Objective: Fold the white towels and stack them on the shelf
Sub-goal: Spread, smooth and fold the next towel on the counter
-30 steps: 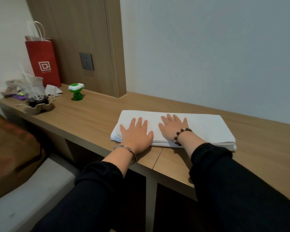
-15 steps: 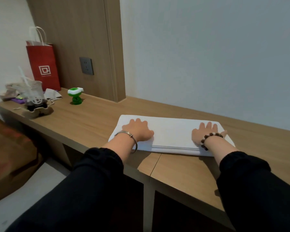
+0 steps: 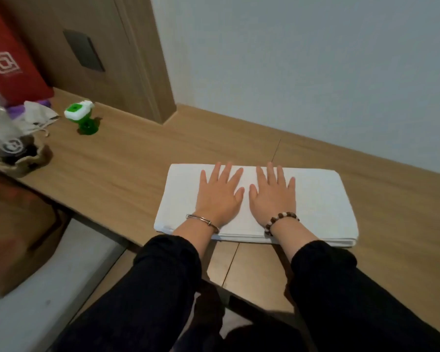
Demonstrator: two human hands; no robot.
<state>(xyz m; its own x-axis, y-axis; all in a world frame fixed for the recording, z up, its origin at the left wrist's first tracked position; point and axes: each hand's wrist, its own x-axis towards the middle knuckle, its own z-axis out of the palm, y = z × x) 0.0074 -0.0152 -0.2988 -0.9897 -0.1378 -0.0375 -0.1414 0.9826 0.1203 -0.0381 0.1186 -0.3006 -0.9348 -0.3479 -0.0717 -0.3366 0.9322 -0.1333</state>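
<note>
We see a white towel folded into a long, flat rectangle, its top smooth and unwrinkled, with the stacked edges of several layers showing along the near side. It lies on the wooden shelf, its long side running roughly along the front edge and its near edge close to that front edge, across the seam between two boards.

Both hands lie on top of it, left of its middle. The left hand rests flat with fingers straight and spread, palm down, gripping nothing. The right hand lies just beside it, equally flat and splayed, thumbs nearly meeting. The towel's right end stretches well past the right hand, uncovered.

A thin metal bangle circles the left wrist and a bead bracelet the right; both arms wear dark sleeves.

Farther left on the shelf we note a small green and white object and a red paper bag.
</note>
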